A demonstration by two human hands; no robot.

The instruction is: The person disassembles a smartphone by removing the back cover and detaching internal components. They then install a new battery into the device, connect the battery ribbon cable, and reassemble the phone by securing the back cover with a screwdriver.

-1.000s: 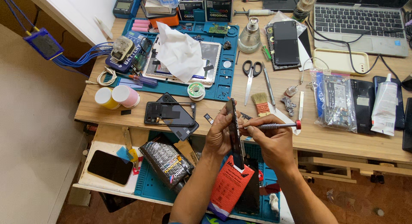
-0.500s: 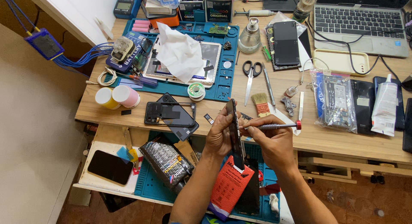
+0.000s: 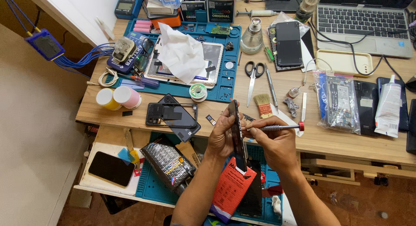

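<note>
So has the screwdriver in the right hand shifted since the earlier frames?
No. The screwdriver lies level as before, its red cap just below the white strip on the desk, tip at the phone.

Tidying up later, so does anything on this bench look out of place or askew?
A crumpled white tissue lies draped over the tablet on the blue mat, hiding much of its screen. Two phone backs lie stacked crookedly near the bench edge.

left hand: raised, fingers curled in a grip, thumb toward the right hand
right hand: just beside the left, fingers pinched closed
forearms: both angled up from below, converging
</note>
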